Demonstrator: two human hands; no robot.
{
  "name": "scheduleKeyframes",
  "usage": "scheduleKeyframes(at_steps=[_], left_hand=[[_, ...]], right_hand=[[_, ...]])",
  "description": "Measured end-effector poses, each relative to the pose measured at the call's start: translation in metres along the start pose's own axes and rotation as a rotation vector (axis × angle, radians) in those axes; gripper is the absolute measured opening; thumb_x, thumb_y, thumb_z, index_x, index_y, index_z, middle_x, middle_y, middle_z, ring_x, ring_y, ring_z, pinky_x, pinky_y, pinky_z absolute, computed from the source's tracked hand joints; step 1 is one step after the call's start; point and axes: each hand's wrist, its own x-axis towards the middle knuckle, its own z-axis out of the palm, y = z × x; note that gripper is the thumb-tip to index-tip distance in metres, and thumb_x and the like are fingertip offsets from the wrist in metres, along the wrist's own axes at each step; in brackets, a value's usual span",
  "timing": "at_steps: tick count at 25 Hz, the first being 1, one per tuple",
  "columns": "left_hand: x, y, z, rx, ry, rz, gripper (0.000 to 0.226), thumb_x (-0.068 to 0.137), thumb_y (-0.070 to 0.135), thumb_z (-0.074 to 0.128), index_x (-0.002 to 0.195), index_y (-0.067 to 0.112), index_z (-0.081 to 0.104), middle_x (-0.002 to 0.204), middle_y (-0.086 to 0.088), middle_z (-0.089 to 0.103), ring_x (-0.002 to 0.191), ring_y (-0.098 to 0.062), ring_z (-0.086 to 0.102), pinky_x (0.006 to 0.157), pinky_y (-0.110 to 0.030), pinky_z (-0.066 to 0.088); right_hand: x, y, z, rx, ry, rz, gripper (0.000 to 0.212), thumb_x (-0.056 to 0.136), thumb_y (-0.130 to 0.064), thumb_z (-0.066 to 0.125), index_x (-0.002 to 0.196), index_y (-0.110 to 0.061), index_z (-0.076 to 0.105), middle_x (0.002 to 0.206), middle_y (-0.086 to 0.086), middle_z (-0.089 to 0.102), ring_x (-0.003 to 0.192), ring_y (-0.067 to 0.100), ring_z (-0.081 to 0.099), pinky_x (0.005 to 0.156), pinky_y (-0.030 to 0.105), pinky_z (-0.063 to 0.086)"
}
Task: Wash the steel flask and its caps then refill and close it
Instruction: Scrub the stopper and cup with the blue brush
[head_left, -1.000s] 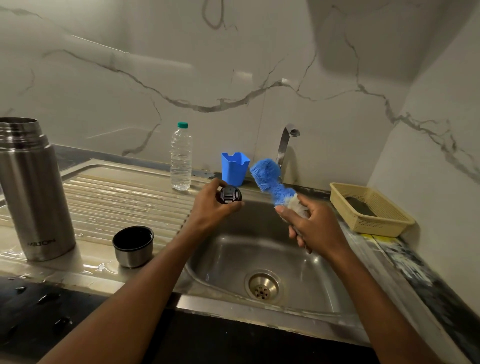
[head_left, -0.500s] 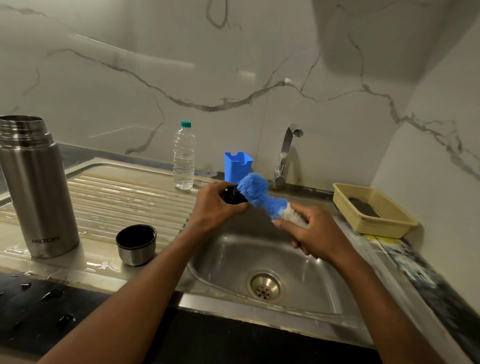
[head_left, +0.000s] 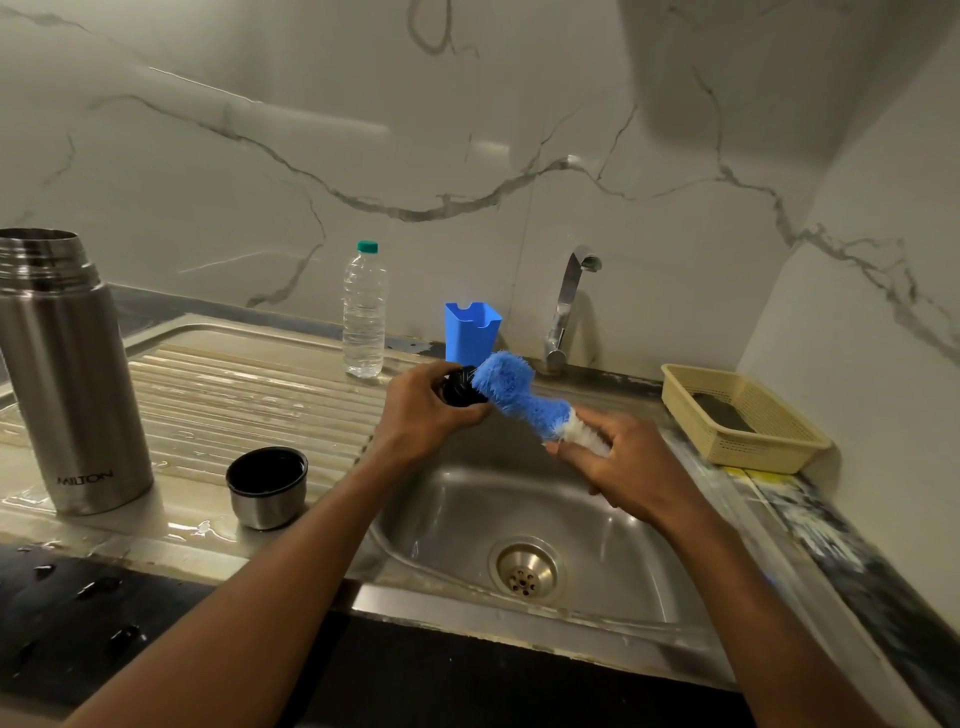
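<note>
Left hand (head_left: 426, 410) curled round the small black inner stopper cap (head_left: 460, 393) just above centre of the frame, over the back rim of the steel sink basin (head_left: 597, 525); right hand (head_left: 631, 467) clamped on the white handle of the blue bristled bottle brush (head_left: 511, 397), bristle head pressed against the cap's face. Best done by turning the cap in the fingers while working the bristles round the rim and into the threads, low over the basin so drips fall inside. Tall open-mouthed steel flask (head_left: 65, 374) upright at the left edge on the wet ribbed drainboard of the counter (head_left: 249, 395); steel outer cup cap (head_left: 267, 488) mouth-up to its right. Clear plastic water bottle (head_left: 364, 312), blue plastic holder (head_left: 471, 332), tap (head_left: 569, 306) and cream basket (head_left: 743, 415) along the back and right. Against a second ago: brush then raised clear of the cap, now swung down onto it; half a second ago already touching, little changed since.
</note>
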Motion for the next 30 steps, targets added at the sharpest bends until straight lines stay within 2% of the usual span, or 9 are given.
scheduleKeyframes(at_steps=[2,3,8,12,15,18,22,26,30], left_hand=[[-0.003,0.001,0.006,0.015,-0.034,0.011,0.048,0.069,0.033,0.094,0.112,0.02,0.075,0.093,0.005,0.076,0.084,-0.007,0.071,0.077,-0.029,0.063],[-0.003,0.002,0.007,0.023,-0.037,0.016,0.048,0.069,0.034,0.094,0.111,0.02,0.075,0.093,0.004,0.076,0.084,-0.008,0.072,0.077,-0.031,0.063],[0.0,0.0,0.0,0.013,0.01,0.009,0.043,0.071,0.025,0.093,0.111,0.018,0.077,0.088,0.01,0.072,0.077,0.001,0.066,0.068,-0.01,0.052],[-0.002,0.002,0.004,0.05,-0.026,0.03,0.046,0.07,0.032,0.093,0.112,0.019,0.077,0.092,0.006,0.072,0.082,-0.003,0.066,0.072,-0.017,0.056],[-0.003,0.005,0.006,0.079,-0.047,0.026,0.045,0.071,0.032,0.093,0.11,0.017,0.077,0.089,0.005,0.07,0.079,-0.005,0.064,0.068,-0.016,0.053],[-0.002,0.007,0.002,0.07,-0.041,0.023,0.037,0.071,0.019,0.092,0.104,0.012,0.077,0.078,0.012,0.064,0.071,0.003,0.061,0.063,-0.009,0.047],[-0.002,0.006,-0.001,0.075,-0.033,0.018,0.045,0.073,0.022,0.091,0.114,0.014,0.076,0.088,0.008,0.066,0.076,0.004,0.058,0.066,-0.005,0.045],[-0.005,0.008,0.006,0.076,-0.089,0.016,0.038,0.073,0.028,0.092,0.106,0.017,0.076,0.083,0.015,0.063,0.074,0.003,0.058,0.064,-0.006,0.046],[-0.004,0.008,0.004,0.05,-0.073,-0.024,0.032,0.072,0.023,0.093,0.096,0.022,0.072,0.081,0.015,0.065,0.073,0.003,0.062,0.062,-0.009,0.049]], right_hand=[[0.001,-0.002,0.003,-0.003,0.038,-0.014,0.035,0.093,-0.042,0.072,0.127,-0.038,0.066,0.069,-0.007,0.067,0.052,0.01,0.063,0.047,0.02,0.048],[0.001,-0.004,0.004,0.027,0.033,-0.019,0.035,0.094,-0.041,0.072,0.128,-0.039,0.065,0.068,-0.007,0.068,0.051,0.01,0.062,0.047,0.019,0.047],[0.0,-0.001,-0.003,0.118,-0.067,0.0,0.032,0.092,-0.038,0.075,0.123,-0.037,0.069,0.065,-0.003,0.067,0.047,0.008,0.057,0.045,0.021,0.046],[0.001,0.001,-0.003,0.011,0.032,0.008,0.041,0.094,-0.036,0.073,0.133,-0.029,0.066,0.067,-0.011,0.063,0.05,0.001,0.058,0.046,0.015,0.043],[0.001,-0.007,0.004,0.036,0.009,-0.039,0.042,0.094,-0.036,0.073,0.134,-0.031,0.065,0.067,-0.011,0.065,0.05,0.003,0.059,0.046,0.014,0.042],[0.001,-0.006,0.004,0.076,-0.063,-0.036,0.039,0.092,-0.037,0.075,0.129,-0.03,0.068,0.066,-0.006,0.067,0.049,0.009,0.06,0.046,0.018,0.045],[0.0,0.002,-0.003,0.05,-0.044,-0.006,0.038,0.091,-0.034,0.076,0.128,-0.028,0.069,0.067,-0.015,0.067,0.049,0.006,0.059,0.046,0.017,0.045],[0.004,0.001,0.004,-0.005,0.023,-0.007,0.044,0.092,-0.04,0.074,0.135,-0.031,0.066,0.07,-0.01,0.067,0.051,0.004,0.061,0.047,0.015,0.044],[0.003,-0.007,0.008,0.089,-0.06,-0.033,0.039,0.092,-0.037,0.076,0.13,-0.03,0.068,0.06,-0.01,0.065,0.046,0.006,0.057,0.044,0.019,0.045]])
